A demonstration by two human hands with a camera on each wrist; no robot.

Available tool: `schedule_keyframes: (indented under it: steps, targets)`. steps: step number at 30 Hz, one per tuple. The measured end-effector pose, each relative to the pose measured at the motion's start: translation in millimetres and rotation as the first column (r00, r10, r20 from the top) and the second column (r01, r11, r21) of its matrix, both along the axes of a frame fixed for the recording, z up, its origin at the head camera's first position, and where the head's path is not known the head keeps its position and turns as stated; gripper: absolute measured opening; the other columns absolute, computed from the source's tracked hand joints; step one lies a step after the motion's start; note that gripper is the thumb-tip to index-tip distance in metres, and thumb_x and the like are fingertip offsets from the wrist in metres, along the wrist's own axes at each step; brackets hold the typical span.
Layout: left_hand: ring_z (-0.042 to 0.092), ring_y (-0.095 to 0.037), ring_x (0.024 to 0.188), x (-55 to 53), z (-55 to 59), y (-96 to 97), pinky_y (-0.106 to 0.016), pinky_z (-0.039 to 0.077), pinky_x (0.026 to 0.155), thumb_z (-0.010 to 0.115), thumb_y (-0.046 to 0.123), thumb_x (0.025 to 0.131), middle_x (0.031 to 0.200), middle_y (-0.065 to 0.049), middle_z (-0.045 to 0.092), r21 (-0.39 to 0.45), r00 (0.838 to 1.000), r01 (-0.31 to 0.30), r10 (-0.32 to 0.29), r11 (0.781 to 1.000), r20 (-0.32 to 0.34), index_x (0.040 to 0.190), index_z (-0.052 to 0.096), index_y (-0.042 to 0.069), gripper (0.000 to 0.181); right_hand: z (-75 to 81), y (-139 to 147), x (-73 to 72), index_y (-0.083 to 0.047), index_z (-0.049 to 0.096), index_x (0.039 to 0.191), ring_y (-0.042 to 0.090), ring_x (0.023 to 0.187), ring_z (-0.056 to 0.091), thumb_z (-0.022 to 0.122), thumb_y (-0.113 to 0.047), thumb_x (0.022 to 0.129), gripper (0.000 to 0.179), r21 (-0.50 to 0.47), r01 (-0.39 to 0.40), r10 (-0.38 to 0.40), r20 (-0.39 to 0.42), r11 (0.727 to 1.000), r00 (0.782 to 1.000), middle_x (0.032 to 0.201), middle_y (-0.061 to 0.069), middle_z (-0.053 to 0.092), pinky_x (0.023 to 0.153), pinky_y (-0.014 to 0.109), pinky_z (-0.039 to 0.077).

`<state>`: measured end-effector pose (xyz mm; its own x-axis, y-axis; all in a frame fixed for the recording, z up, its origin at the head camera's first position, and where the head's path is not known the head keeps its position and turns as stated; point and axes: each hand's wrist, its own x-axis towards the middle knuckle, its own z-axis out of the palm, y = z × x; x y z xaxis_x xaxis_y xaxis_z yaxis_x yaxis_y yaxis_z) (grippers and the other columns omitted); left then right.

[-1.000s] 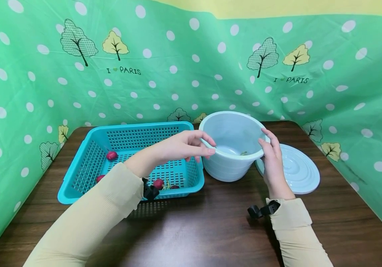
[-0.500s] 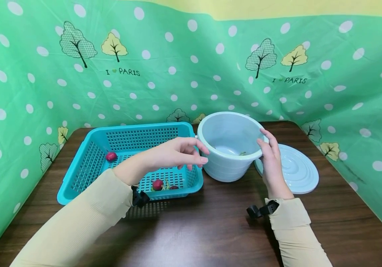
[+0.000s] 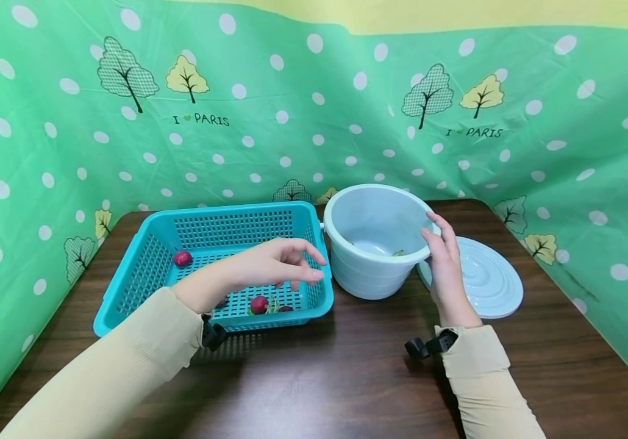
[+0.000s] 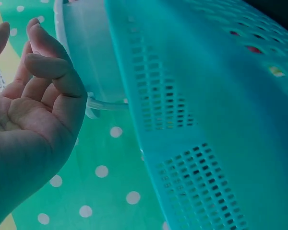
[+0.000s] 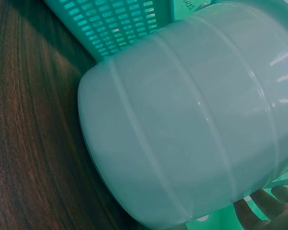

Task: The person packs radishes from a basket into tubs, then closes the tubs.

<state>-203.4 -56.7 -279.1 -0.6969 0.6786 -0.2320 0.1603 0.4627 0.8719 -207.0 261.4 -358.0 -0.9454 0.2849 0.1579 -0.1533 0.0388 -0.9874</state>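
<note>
Grips the right edge of the light-blue bucket (image 3: 374,277) with the right-hand grip (image 3: 446,268), bent narrow over the rim. Holds the left-hand grip (image 3: 270,262) above the right part of the turquoise basket (image 3: 226,209), near the bucket but apart from it, moderately wide, with loosely bent fingers and a thumb set off from them. To be found on the brown bench (image 3: 314,378): the perforated basket at the left, the bucket just beside its right end, mouth up, and a round light-blue lid (image 3: 495,280) lying flat to the right, partly hidden by the right-hand grip. Inside the bucket, some greenish bits (image 3: 398,252), too small to name. Inside the basket, a red radish (image 3: 182,258) at the far left, and near the front a second radish (image 3: 259,304) with pale stringy stalks. Seen past the basket wall from the left wrist: a pale handle (image 4: 108,105) on the bucket. Over the forearms, beige sleeves (image 3: 111,372). Behind it all, a green cloth (image 3: 270,128) with white dots and printed trees.
</note>
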Motion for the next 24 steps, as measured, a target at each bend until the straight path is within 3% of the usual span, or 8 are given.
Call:
schedule_keyframes:
  steps: [12, 17, 24]
  targets:
    - [0.062, -0.020, 0.079, -4.4, -11.5, -14.6, -0.028, 0.045, 0.065, 0.066, 0.035, 0.095, 0.092, -0.001, 0.071, -0.074, 1.000, 0.001, 0.000, 0.997, 0.012, 0.125, 0.059, 0.018, 0.035, 1.4, -2.5, 0.1, -0.023, 0.039, 0.150, 0.020, 0.133, 0.039, 0.045, -0.030, 0.103, 0.048, -0.021, 0.004, -0.004, -0.008, 1.000, 1.000, 0.156, 0.003, 0.031, 0.105, 0.037, 0.031]
    - [0.064, -0.021, 0.082, -5.8, -17.0, -20.3, -0.036, 0.049, 0.070, 0.065, 0.035, 0.096, 0.097, 0.000, 0.072, -0.107, 1.000, 0.028, -0.028, 0.994, 0.006, 0.128, 0.058, 0.015, 0.039, 1.8, -2.5, 0.2, -0.023, 0.039, 0.150, 0.020, 0.133, 0.038, 0.044, -0.030, 0.103, 0.048, -0.023, 0.000, -0.001, -0.013, 1.000, 1.000, 0.156, 0.003, 0.031, 0.104, 0.036, 0.031]
    - [0.065, -0.033, 0.089, -6.6, -20.8, -25.4, -0.042, 0.051, 0.074, 0.065, 0.036, 0.096, 0.098, -0.001, 0.071, -0.128, 0.998, 0.058, -0.056, 0.990, 0.019, 0.127, 0.058, 0.020, 0.035, 0.9, -3.4, 0.2, -0.023, 0.039, 0.150, 0.020, 0.131, 0.039, 0.044, -0.029, 0.103, 0.048, -0.022, 0.007, -0.007, -0.011, 1.000, 1.000, 0.155, 0.003, 0.033, 0.104, 0.036, 0.031]
